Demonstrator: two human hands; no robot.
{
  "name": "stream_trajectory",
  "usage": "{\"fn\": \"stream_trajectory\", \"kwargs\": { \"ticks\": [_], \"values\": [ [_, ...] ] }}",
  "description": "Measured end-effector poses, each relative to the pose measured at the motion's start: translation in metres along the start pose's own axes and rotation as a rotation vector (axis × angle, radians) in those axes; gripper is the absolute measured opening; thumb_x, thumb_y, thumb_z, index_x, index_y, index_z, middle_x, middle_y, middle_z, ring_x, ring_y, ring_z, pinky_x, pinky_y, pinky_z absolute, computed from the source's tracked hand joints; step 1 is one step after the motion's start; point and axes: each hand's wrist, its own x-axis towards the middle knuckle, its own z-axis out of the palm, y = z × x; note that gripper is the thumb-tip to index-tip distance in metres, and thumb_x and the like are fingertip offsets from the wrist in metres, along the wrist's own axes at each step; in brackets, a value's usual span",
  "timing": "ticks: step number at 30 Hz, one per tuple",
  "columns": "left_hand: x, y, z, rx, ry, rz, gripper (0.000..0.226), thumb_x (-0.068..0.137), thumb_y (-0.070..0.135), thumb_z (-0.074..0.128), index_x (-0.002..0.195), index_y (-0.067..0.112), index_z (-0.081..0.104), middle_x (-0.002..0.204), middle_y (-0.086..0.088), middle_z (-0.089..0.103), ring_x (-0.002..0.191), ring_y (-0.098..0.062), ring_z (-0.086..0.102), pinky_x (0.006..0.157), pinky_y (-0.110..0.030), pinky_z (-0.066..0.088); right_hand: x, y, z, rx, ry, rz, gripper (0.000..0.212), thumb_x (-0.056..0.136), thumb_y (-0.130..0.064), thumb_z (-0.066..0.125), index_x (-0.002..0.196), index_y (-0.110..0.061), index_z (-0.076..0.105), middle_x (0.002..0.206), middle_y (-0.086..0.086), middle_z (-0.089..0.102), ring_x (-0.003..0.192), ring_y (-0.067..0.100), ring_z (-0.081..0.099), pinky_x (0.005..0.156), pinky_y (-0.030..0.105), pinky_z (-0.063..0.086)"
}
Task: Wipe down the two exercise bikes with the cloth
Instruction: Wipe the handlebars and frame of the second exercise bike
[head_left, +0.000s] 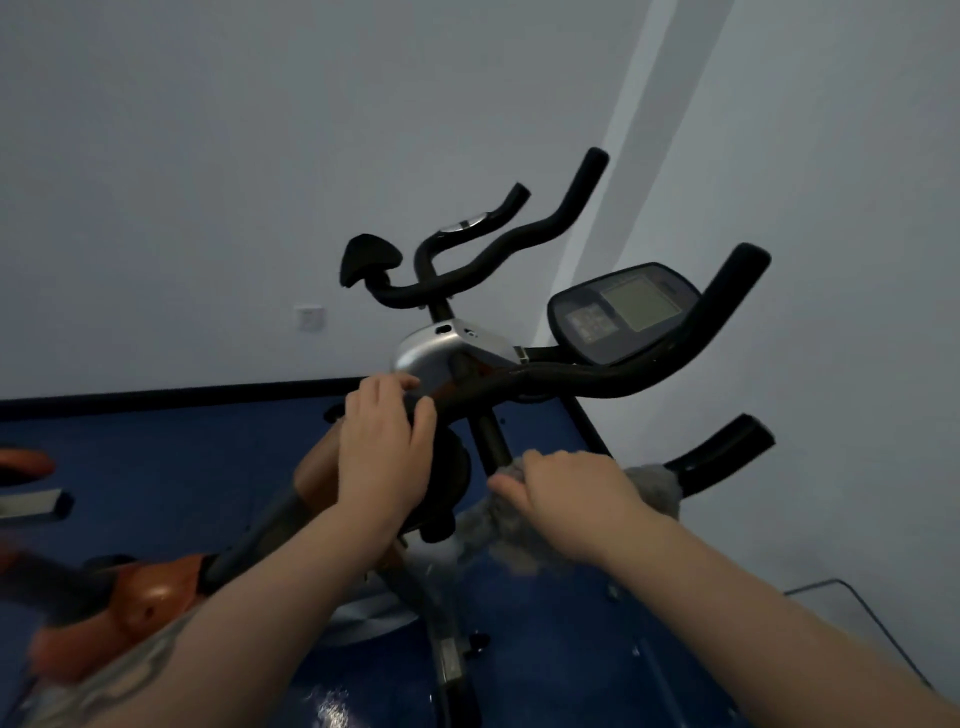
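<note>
Fingers (550, 462) of our right hand (566, 488) are curled round the grey cloth (498, 525), bunching it against the near bike's handlebar (597, 376) on the lower branch just below the black stem (491, 441). Our left hand (384, 447) sits up and to the left of that stem, its fingers wrapped over the handlebar's left end, bracing it.

Still on the near bike (156, 597), then. Its console (623, 312) sits above the bar, orange frame running down-left from the stem. The second bike's handlebars (493, 249) stand behind the console, near the wall (208, 156), and its saddle (369, 260) is left of those.

To do this bit well, we'd say keep the cloth wrapped round the tube, not dabbing one side, and drag it out toward the grip end (727, 447) with the left hand holding steady. Foam grips probably snag fluffy cloth, so go slow. Screen wants a lighter touch later.
</note>
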Motion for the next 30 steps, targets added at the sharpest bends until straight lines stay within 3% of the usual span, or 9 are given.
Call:
{"fn": "stream_trajectory", "kwargs": {
  "ticks": [3,6,11,13,17,21,23,27,30],
  "values": [
    [-0.003,-0.001,-0.002,0.022,0.011,0.019,0.029,0.094,0.035,0.038,0.11,0.018,0.055,0.113,0.001,0.051,0.099,-0.01,0.039,0.088,-0.035,0.04,-0.019,0.007,0.008,-0.01,-0.019,-0.107,0.037,0.102,-0.026,0.038,0.138,-0.023,0.03,0.117,0.01,0.044,0.081,0.025,0.047,0.057,0.034,0.026],
    [-0.002,0.0,-0.002,0.058,0.028,0.033,0.029,0.093,0.036,0.036,0.106,0.02,0.055,0.112,0.003,0.052,0.096,-0.01,0.04,0.086,-0.033,0.039,-0.026,0.002,0.015,0.062,0.041,0.016,0.047,0.103,-0.041,0.026,0.14,-0.013,0.026,0.111,0.005,0.057,0.085,0.023,0.052,0.069,0.035,0.025],
    [0.003,0.002,-0.003,0.125,-0.024,0.158,0.022,0.096,0.027,0.039,0.106,0.022,0.058,0.111,0.003,0.056,0.101,-0.019,0.049,0.087,-0.04,0.043,0.023,-0.015,0.003,0.336,-0.094,0.188,0.034,0.103,-0.043,0.03,0.115,-0.013,0.04,0.092,0.006,0.052,0.07,0.023,0.047,0.059,0.036,0.036],
    [0.003,0.001,-0.004,0.176,-0.047,0.27,0.021,0.095,0.023,0.041,0.108,0.022,0.059,0.113,0.002,0.058,0.102,-0.019,0.051,0.086,-0.039,0.044,0.035,-0.022,0.006,0.416,-0.009,0.308,0.04,0.103,-0.045,0.027,0.121,-0.011,0.036,0.09,0.005,0.057,0.07,0.022,0.048,0.058,0.035,0.031],
    [0.004,-0.005,-0.003,0.179,-0.051,0.398,0.016,0.094,0.02,0.051,0.106,0.025,0.06,0.112,0.006,0.06,0.1,-0.014,0.053,0.081,-0.029,0.039,0.013,-0.033,0.015,0.241,0.073,0.314,0.058,0.103,-0.041,0.027,0.147,-0.007,0.01,0.11,0.009,0.06,0.081,0.024,0.06,0.054,0.031,0.031],
    [0.007,-0.008,-0.002,0.024,-0.028,0.346,0.013,0.093,0.022,0.053,0.101,0.026,0.061,0.109,0.012,0.061,0.096,-0.004,0.047,0.079,-0.017,0.029,0.01,-0.027,0.016,0.27,0.05,0.281,0.031,0.103,-0.039,0.031,0.123,-0.016,0.036,0.091,0.002,0.051,0.061,0.018,0.047,0.052,0.033,0.035],
    [0.008,-0.008,-0.001,0.026,-0.033,0.369,0.013,0.092,0.023,0.054,0.102,0.025,0.063,0.112,0.011,0.062,0.098,-0.006,0.049,0.08,-0.019,0.03,0.034,-0.024,0.006,0.428,0.007,0.36,0.03,0.103,-0.044,0.029,0.112,-0.016,0.036,0.085,-0.001,0.049,0.063,0.018,0.045,0.055,0.036,0.034],
    [0.008,-0.006,-0.002,0.054,-0.065,0.397,0.014,0.092,0.018,0.058,0.103,0.019,0.066,0.118,0.005,0.064,0.102,-0.018,0.058,0.082,-0.032,0.044,0.059,-0.031,0.007,0.478,0.123,0.501,0.037,0.102,-0.047,0.029,0.12,-0.015,0.034,0.09,0.002,0.057,0.067,0.019,0.049,0.057,0.034,0.031],
    [0.008,-0.006,-0.004,0.053,-0.079,0.419,0.022,0.095,0.024,0.047,0.104,0.021,0.066,0.119,0.007,0.064,0.105,-0.017,0.058,0.086,-0.026,0.035,0.032,-0.042,0.018,0.336,0.191,0.49,0.042,0.101,-0.046,0.029,0.131,-0.016,0.026,0.102,0.003,0.06,0.066,0.022,0.055,0.051,0.033,0.028]
  ]
}}
